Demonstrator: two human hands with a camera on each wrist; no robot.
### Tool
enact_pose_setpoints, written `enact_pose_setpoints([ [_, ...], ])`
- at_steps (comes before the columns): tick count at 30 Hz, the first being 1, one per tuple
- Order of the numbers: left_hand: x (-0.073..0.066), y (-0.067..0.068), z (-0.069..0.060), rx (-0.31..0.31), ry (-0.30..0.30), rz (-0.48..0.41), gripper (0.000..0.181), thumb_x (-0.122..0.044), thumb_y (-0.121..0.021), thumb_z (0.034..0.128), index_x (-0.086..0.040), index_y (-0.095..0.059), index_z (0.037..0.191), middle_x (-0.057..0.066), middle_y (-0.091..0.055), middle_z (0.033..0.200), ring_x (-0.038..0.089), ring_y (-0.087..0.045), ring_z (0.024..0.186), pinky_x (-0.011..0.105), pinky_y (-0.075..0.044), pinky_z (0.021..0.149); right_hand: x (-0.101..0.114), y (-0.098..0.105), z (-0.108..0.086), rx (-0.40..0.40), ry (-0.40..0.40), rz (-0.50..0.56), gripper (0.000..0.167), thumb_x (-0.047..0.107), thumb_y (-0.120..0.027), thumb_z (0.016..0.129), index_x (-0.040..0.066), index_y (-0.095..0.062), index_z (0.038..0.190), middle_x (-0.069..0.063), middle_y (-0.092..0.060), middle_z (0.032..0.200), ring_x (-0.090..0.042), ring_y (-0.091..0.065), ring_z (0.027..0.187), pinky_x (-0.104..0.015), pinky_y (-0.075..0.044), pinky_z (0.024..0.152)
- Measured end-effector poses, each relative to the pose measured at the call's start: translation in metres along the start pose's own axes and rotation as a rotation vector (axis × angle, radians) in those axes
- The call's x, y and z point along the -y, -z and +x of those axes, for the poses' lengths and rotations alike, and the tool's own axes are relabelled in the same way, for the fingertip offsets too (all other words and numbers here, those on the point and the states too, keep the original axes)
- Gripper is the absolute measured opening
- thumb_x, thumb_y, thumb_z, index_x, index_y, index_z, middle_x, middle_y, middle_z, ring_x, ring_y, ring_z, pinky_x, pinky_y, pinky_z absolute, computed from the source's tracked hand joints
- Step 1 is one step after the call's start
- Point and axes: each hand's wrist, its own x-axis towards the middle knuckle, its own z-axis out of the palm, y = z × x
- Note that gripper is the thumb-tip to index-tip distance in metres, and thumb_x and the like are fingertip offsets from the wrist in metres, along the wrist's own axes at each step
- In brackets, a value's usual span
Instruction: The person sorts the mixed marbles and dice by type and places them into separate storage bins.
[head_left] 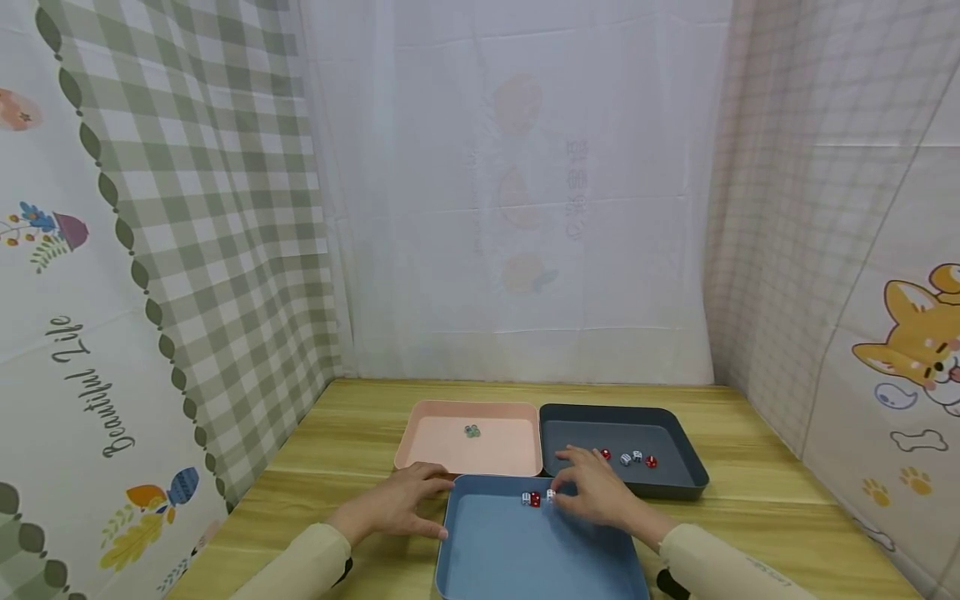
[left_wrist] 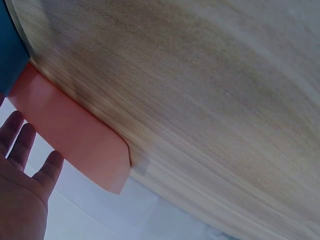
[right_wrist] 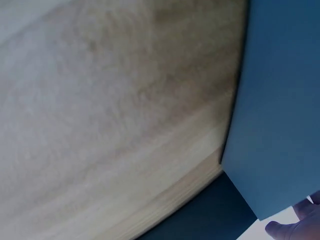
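Note:
A blue tray [head_left: 536, 554] lies nearest on the table. Near its far edge sit a clear-white die [head_left: 526, 498] and a red die [head_left: 535, 499], side by side. Just right of them my right hand [head_left: 596, 496] pinches a white die [head_left: 551, 494] between thumb and index finger, low over the tray. Only the die's left part shows. My left hand [head_left: 397, 504] is spread at the blue tray's left rim, thumb and fingertips at its edge, holding nothing. The right wrist view shows only a few fingertips of the right hand beyond the tray wall.
Behind the blue tray stands a pink tray [head_left: 435, 437] with several small greenish clear pieces [head_left: 472, 431]. To its right, a dark grey tray [head_left: 585, 421] holds several red and whitish dice [head_left: 637, 457]. Cloth curtains [head_left: 525, 208] enclose the wooden table [head_left: 352, 433].

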Motion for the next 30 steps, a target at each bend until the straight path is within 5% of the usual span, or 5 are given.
enact_pose_setpoints([
  [30,-0.001,0.001,0.000,-0.007,-0.002,-0.007,0.077,-0.066,-0.063,0.0861,-0.015,-0.055,0.143,0.010,-0.045,0.147,0.027,-0.040,0.136,0.053,-0.037,0.106,-0.019,0.028,0.006,-0.106,-0.051,-0.068,0.006,0.022,-0.080,0.084,0.017,-0.078,0.082,-0.023,-0.057,0.133,-0.049,-0.042,0.131,-0.071,-0.024,0.105],
])
